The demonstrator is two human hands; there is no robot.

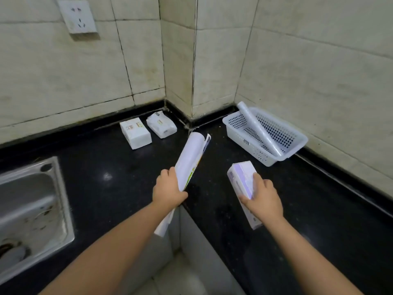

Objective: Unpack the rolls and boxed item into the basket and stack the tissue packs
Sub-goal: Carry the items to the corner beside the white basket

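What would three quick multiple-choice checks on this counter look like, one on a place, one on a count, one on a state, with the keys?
1. Where does the clear roll lie?
A. In the sink
B. In the white basket, one end sticking up over its rim
C. Beside the tissue packs

2. How many tissue packs sit by the back wall?
A. One
B. Two
C. Four

3. How do the tissue packs stand?
A. Stacked
B. Side by side on the black counter
C. In the basket

Key:
1 B, the roll slants across the basket's inside.
2 B, one tissue pack and a second pack show near the corner.
3 B, neither lies on the other; meanwhile the left hand holds a wrapped roll and the right hand rests on the purple box.
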